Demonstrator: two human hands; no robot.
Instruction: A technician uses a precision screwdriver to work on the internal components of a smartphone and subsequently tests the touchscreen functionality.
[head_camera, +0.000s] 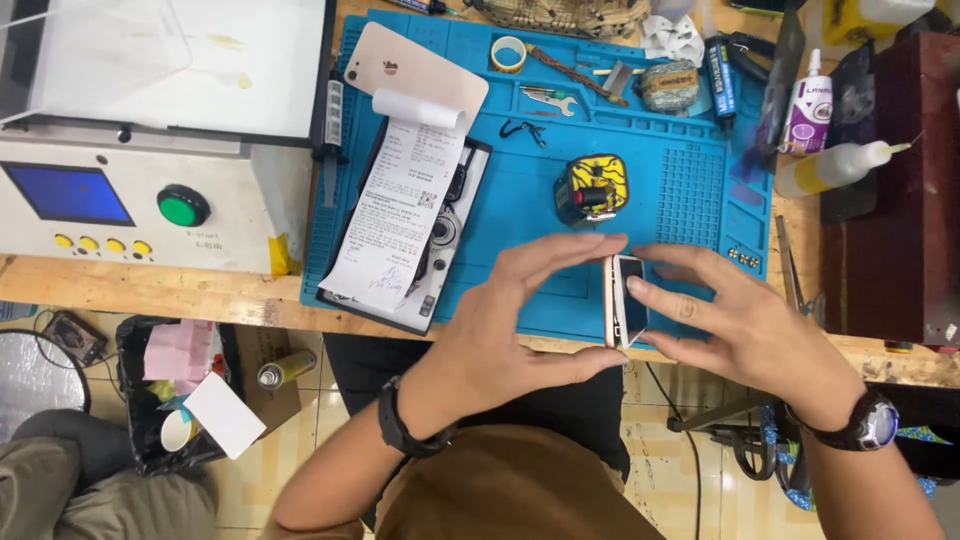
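Wooden workbench carries a blue silicone repair mat, with tiled floor below its near edge. Over the mat's near edge, the left hand and right hand pinch a smartphone edge-on between fingertips; its face is hard to make out. A long paper receipt hides most of an opened phone at the mat's left side. A white machine with a green button is cut off at the bench's far left corner.
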